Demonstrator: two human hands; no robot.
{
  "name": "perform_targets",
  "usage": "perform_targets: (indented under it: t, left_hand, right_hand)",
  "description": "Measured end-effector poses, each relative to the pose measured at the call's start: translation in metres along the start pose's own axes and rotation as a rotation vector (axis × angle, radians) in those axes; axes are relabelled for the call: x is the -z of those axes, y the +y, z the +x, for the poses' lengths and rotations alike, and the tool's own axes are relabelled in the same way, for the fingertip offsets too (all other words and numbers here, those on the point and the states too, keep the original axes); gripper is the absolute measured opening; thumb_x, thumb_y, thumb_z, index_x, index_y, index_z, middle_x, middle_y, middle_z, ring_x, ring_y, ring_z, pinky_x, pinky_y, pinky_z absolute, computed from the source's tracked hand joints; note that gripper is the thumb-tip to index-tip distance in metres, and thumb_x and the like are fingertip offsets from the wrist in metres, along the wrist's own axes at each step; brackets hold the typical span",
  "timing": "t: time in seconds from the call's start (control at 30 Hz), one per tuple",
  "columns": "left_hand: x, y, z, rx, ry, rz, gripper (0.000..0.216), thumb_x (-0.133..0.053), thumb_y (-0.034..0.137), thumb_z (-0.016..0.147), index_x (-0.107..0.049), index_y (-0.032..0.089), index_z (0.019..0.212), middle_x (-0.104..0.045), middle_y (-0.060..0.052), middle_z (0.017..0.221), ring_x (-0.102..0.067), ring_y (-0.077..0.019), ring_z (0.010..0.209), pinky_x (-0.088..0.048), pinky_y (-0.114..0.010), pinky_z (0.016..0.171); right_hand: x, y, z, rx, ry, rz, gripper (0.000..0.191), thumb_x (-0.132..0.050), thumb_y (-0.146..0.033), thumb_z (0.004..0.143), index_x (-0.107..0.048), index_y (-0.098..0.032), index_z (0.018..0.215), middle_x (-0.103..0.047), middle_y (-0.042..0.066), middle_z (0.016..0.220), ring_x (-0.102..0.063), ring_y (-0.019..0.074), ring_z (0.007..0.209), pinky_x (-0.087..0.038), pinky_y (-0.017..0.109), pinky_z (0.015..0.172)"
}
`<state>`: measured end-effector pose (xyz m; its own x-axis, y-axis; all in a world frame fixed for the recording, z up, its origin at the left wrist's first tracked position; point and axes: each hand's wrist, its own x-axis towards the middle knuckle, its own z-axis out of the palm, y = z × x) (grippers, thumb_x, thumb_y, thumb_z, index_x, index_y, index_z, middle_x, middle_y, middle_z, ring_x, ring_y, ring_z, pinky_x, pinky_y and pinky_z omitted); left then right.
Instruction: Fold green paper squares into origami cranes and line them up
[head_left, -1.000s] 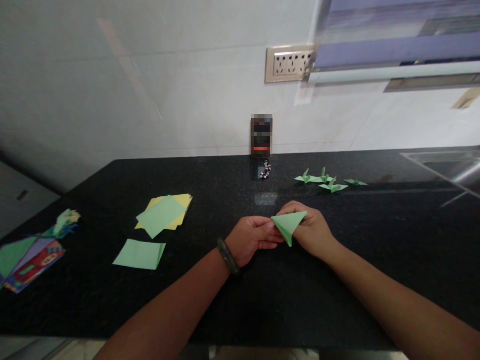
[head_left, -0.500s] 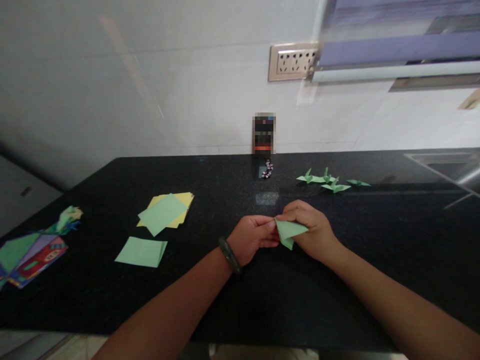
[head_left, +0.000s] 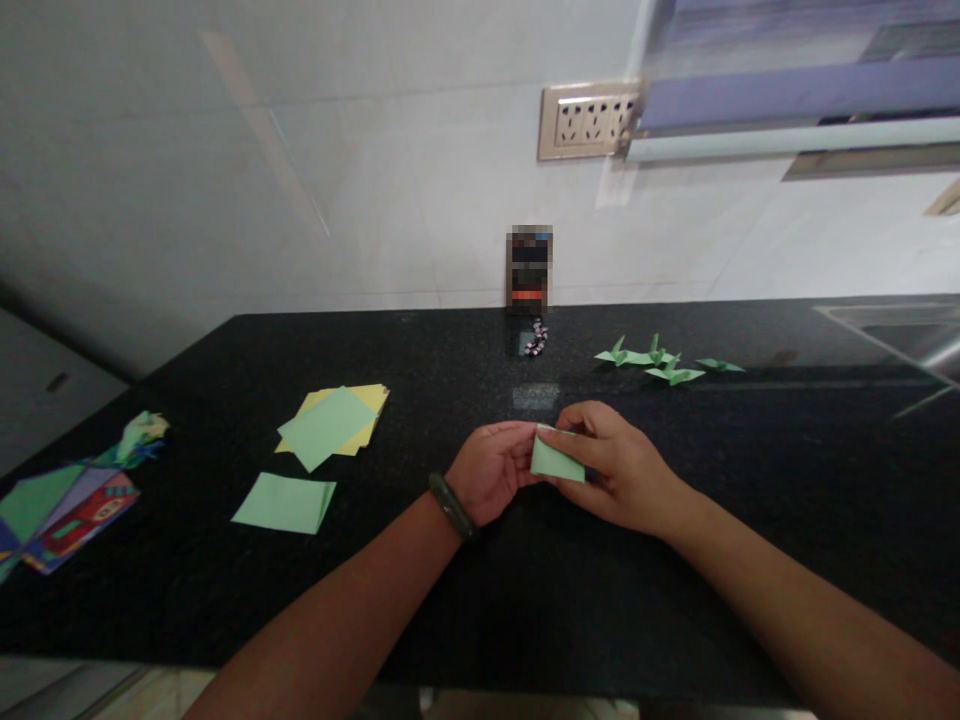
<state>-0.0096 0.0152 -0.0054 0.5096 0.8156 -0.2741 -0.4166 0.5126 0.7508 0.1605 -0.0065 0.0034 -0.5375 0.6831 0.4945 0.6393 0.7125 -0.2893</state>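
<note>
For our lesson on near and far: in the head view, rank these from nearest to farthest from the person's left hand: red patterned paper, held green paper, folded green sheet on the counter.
1. Held green paper: in the right hand's grip, right by the left hand.
2. Folded green sheet: on the counter, left.
3. Red patterned paper: far left.

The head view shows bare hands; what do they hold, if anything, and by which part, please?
A folded light-green paper, by its right side, in the right hand; whether the left hand at its left edge grips it is unclear.
</note>
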Motion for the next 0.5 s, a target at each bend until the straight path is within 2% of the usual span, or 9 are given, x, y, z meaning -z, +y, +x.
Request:
perform_targets:
  t: [0.13,0.2,0.27,0.33,0.4,0.43,0.5]
  left_hand:
    - [-0.001,0.001,-0.001,-0.033,-0.012,0.025,0.021,-0.058,0.028,0.076,-0.060,0.008,0.079,-0.063,-0.006,0.067,-0.059,-0.0122,0.059,-0.047,-0.023,0.056]
    - [-0.001,0.000,-0.001,-0.050,0.013,0.041,0.019,-0.064,0.026,0.071,-0.060,0.007,0.075,-0.061,-0.004,0.063,-0.057,-0.0095,0.054,-0.046,-0.021,0.054]
    - [-0.001,-0.001,0.000,-0.066,0.054,0.042,0.019,-0.068,0.023,0.067,-0.059,0.007,0.074,-0.060,-0.002,0.061,-0.056,-0.0088,0.052,-0.046,-0.021,0.053]
    - [0.000,-0.002,0.001,-0.093,0.099,0.038,0.022,-0.069,0.024,0.064,-0.059,0.008,0.074,-0.061,-0.003,0.061,-0.057,-0.0101,0.053,-0.047,-0.023,0.053]
    - [0.000,-0.003,0.002,-0.133,0.150,0.039,0.023,-0.071,0.025,0.062,-0.059,0.008,0.074,-0.062,-0.003,0.061,-0.058,-0.0115,0.055,-0.048,-0.025,0.055]
    - [-0.001,-0.003,0.002,-0.158,0.174,0.042,0.024,-0.072,0.025,0.061,-0.060,0.008,0.073,-0.062,-0.003,0.060,-0.058,-0.0116,0.055,-0.048,-0.025,0.056]
    - [-0.002,-0.003,0.003,-0.210,0.213,0.050,0.024,-0.073,0.025,0.060,-0.060,0.008,0.072,-0.062,-0.002,0.060,-0.058,-0.0112,0.055,-0.048,-0.025,0.057]
  right_hand:
    - [0.004,-0.005,0.002,-0.024,-0.069,0.000,0.052,-0.060,-0.043,0.071,-0.056,-0.020,0.118,-0.051,0.013,0.100,-0.048,0.0251,0.090,-0.044,0.038,0.073]
    - [0.003,-0.006,0.003,-0.025,-0.075,0.069,0.048,-0.061,-0.044,0.071,-0.059,-0.021,0.113,-0.052,0.012,0.100,-0.048,0.0248,0.092,-0.043,0.039,0.076]
    - [0.000,-0.007,0.004,-0.063,-0.025,0.215,0.037,-0.058,-0.041,0.075,-0.062,-0.021,0.107,-0.053,0.010,0.098,-0.050,0.0225,0.091,-0.043,0.037,0.077]
    - [-0.004,-0.007,0.005,-0.221,0.088,0.389,0.030,-0.050,-0.037,0.081,-0.063,-0.020,0.101,-0.056,0.008,0.094,-0.053,0.0191,0.087,-0.045,0.033,0.074]
    - [-0.008,-0.007,0.006,-0.488,0.196,0.536,0.030,-0.046,-0.038,0.083,-0.061,-0.018,0.099,-0.058,0.007,0.086,-0.055,0.0162,0.077,-0.046,0.029,0.065]
    - [-0.009,-0.007,0.006,-0.602,0.204,0.605,0.030,-0.048,-0.040,0.082,-0.059,-0.017,0.097,-0.059,0.005,0.080,-0.055,0.0150,0.070,-0.046,0.027,0.059]
    - [-0.011,-0.009,0.006,-0.727,0.119,0.720,0.031,-0.055,-0.044,0.075,-0.057,-0.015,0.086,-0.056,0.001,0.067,-0.051,0.0122,0.057,-0.041,0.023,0.048]
